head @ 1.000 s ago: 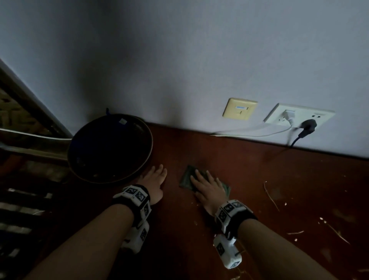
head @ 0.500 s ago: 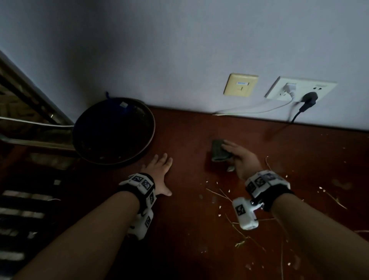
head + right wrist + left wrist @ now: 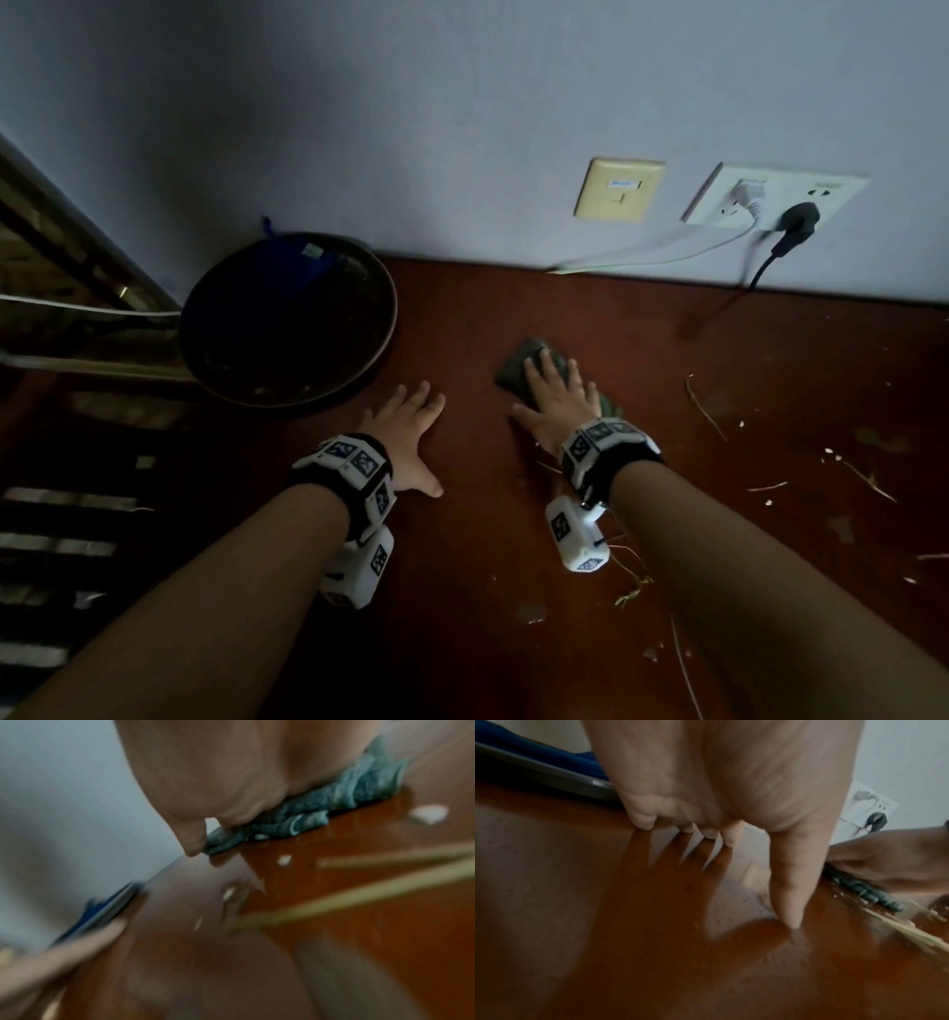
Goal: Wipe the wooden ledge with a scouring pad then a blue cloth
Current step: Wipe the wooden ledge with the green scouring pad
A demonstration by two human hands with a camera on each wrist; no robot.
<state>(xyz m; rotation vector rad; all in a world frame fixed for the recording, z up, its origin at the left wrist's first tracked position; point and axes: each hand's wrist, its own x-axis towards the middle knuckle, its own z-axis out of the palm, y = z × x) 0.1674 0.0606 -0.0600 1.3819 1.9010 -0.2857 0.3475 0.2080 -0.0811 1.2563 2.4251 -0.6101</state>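
The red-brown wooden ledge [image 3: 472, 565] runs along a pale wall. My right hand [image 3: 557, 403] lies flat with straight fingers on the green scouring pad [image 3: 513, 367], pressing it onto the wood. The pad's crumpled edge [image 3: 334, 805] shows under my palm [image 3: 218, 770] in the right wrist view, and it also shows in the left wrist view [image 3: 859, 888]. My left hand [image 3: 411, 419] rests flat and spread on the ledge, holding nothing, fingertips [image 3: 644, 821] on the wood. The blue cloth [image 3: 308, 264] lies in a round dark pan [image 3: 382, 329] at the left.
Straw bits and pale crumbs [image 3: 708, 406] litter the ledge to the right of my hands and near my right wrist [image 3: 359, 898]. On the wall are a beige plate [image 3: 619, 190] and a white socket [image 3: 770, 200] with two plugs and cables. Left of the pan the ledge ends at dark railings [image 3: 77, 349].
Half a second ago my right hand held the pad bunched in curled fingers farther right. Now it lies flat on the pad, closer to my left hand. The left hand stayed put.
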